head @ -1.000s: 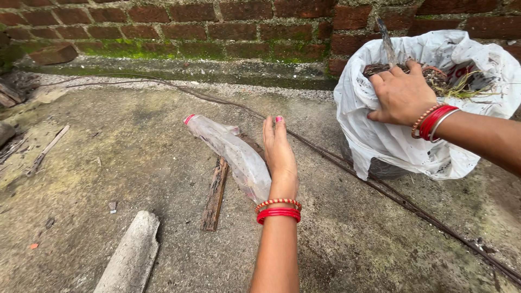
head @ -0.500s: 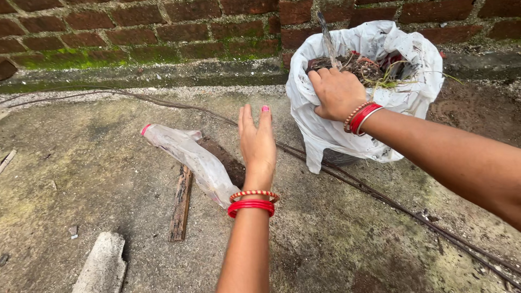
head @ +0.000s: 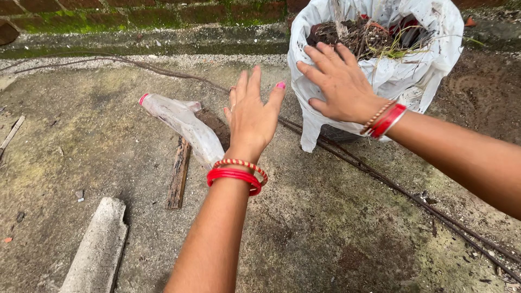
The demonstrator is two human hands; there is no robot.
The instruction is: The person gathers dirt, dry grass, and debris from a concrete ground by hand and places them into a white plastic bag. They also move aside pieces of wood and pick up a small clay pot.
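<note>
The left hand [head: 251,120] is held up flat over the ground, fingers open and spread, nothing gripped. A squashed clear plastic bottle [head: 182,127] lies at its 9 o'clock. The right hand [head: 339,87] is stretched out, fingers open, just touching the white bag [head: 404,81] of dry twigs [head: 363,35] at its 1 o'clock.

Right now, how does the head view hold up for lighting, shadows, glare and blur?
Head view: soft, even daylight with only faint shadows under the left hand and right hand; no glare, even on the white plastic bag or the clear plastic bottle. Both hands show slight motion softness at the fingertips; the concrete floor stays sharp. Some wide-angle stretch shows at the frame edges.
</note>
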